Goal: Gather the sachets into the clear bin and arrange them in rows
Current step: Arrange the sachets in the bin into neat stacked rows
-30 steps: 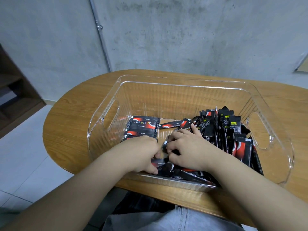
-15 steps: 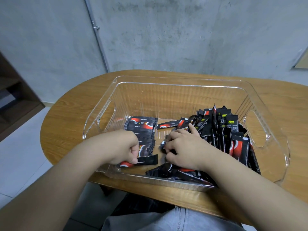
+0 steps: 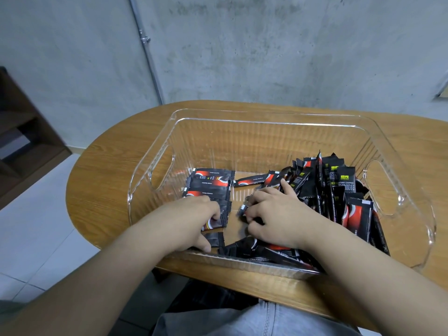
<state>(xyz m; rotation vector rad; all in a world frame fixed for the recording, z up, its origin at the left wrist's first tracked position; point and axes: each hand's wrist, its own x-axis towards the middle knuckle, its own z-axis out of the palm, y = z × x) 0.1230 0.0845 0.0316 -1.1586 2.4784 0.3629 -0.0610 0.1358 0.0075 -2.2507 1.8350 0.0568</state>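
The sachets are all lying inside the clear bin at mid-frame: a flat overlapping row left of centre, a loose pile heaped at the right. The left hand is pressing down on the row's nearest sachet, fingers curled over its edge. The right hand is pinching another sachet just beside it. To do this well, I'd say each one should be laid square, overlapping evenly, the row being held steady meanwhile. The bin is sitting on the desk.
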